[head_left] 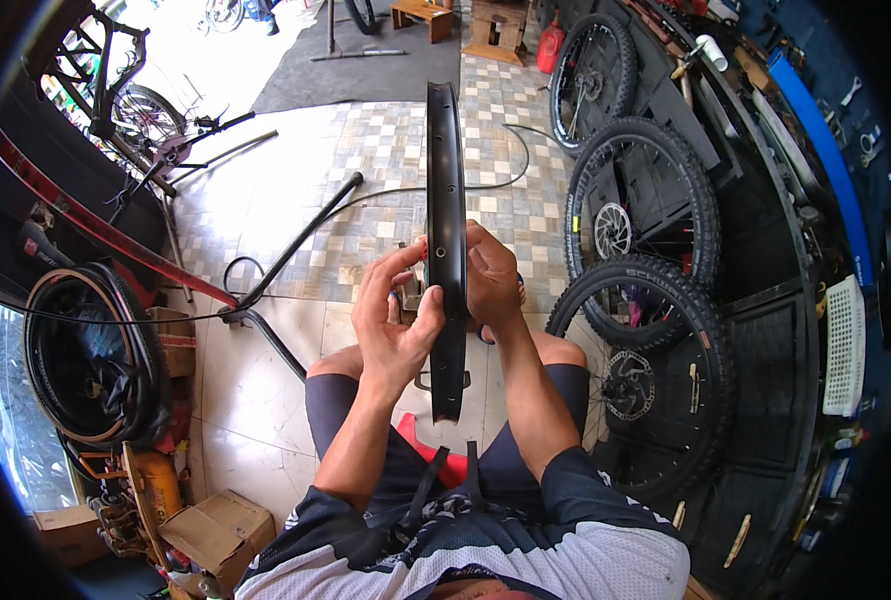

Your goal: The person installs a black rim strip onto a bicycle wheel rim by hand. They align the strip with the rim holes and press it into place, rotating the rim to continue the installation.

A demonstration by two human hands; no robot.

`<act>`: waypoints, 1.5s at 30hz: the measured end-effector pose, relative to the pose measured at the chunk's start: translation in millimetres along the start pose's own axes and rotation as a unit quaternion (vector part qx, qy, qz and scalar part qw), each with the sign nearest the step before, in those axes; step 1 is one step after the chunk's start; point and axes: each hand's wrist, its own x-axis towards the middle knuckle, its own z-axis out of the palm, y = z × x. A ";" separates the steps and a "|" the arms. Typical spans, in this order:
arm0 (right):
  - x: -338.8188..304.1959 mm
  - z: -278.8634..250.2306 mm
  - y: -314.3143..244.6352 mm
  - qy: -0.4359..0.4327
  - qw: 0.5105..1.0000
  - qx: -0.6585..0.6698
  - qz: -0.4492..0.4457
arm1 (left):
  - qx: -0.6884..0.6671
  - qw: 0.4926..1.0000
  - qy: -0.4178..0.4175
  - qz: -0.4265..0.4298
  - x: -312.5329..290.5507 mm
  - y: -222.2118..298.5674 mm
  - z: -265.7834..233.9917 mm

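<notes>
Between the person's knees [336,366], a black wheel rim [448,190] stands nearly upright, turned edge-on. The left hand [394,312] grips its left side, thumb pressed to the face and fingers reaching toward the far edge. The right hand [492,282] is curled against the right side, but the rim hides its fingertips, so I cannot tell whether it grips or only touches. If that left thumb slips while the right hand bears little, the rim could twist, tip toward a knee, or drop onto the tile floor [256,360]. A wide swing right risks knocking the nearest tyred wheel [629,386]. Farther off, the thin cable [528,158] lying loose across the floor might snag a foot.
</notes>
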 end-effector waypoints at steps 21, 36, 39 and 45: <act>-4.9 -21.1 0.9 -0.063 0.995 -0.071 0.035 | 0.030 0.999 -0.003 -0.031 -2.0 9.7 2.2; 1.2 -14.4 26.3 0.026 0.995 0.072 0.063 | 0.084 0.995 0.010 0.051 -3.2 6.7 0.7; 2.7 -14.6 23.5 0.013 0.996 0.071 0.053 | 0.070 0.997 0.015 0.034 -2.4 7.6 2.6; 1.2 -18.9 19.2 -0.016 0.995 -0.007 0.096 | 0.077 0.996 -0.024 0.024 3.1 10.7 0.0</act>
